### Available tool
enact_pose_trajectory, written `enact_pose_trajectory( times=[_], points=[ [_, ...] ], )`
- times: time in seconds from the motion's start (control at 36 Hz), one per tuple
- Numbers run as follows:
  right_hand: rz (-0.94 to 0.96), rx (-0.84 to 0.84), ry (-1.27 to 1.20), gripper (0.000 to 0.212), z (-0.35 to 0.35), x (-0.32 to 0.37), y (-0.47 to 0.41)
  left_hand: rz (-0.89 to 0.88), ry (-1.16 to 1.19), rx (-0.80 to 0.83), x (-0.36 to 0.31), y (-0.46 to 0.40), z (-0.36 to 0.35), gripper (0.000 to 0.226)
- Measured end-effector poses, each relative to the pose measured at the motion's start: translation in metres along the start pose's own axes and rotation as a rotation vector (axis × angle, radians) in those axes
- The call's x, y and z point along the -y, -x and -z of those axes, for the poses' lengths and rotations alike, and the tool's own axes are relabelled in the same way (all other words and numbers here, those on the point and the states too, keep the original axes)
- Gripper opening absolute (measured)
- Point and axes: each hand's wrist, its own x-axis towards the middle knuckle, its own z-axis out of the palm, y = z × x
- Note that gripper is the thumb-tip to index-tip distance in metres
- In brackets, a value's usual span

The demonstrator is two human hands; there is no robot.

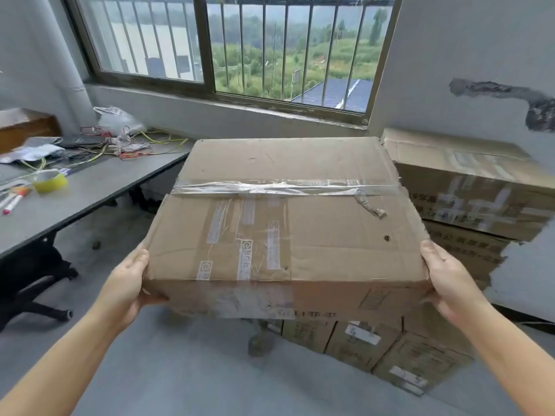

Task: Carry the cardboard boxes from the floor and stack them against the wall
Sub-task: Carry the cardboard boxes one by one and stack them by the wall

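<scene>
Both hands, left hand (127, 288) and right hand (450, 283), are clamped on the near corners of one big taped box (285, 229), held up in the air over the floor. I'd keep it level and get fingers under the bottom edge (looks saggy). Wall stack (474, 199) to the right: two boxes I can count, plus at least three small boxes (360, 340) on the floor.

Matt, creased cardboard is seen on the carried box (300, 223), crossed by glossy clear tape (285, 187); a smooth grey counter (99, 187) is seen alongside.
</scene>
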Motion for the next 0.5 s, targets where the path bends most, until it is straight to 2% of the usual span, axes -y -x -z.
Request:
enact_pose_trajectory(
  times=[0.22, 0.36, 0.5],
  points=[
    [0.061, -0.019, 0.036, 0.025, -0.045, 0.049, -0.138, -0.045, 0.011, 0.029, -0.050, -0.151, -0.054, 0.038],
    [0.074, -0.074, 0.035, 0.030, -0.067, 0.058, -0.208, -0.041, 0.003, 0.112, -0.074, -0.247, -0.103, 0.034],
    [-0.005, -0.141, 0.006, 0.034, -0.088, 0.068, -0.263, -0.012, -0.058, 0.234, -0.099, -0.338, -0.144, 0.034]
  ],
)
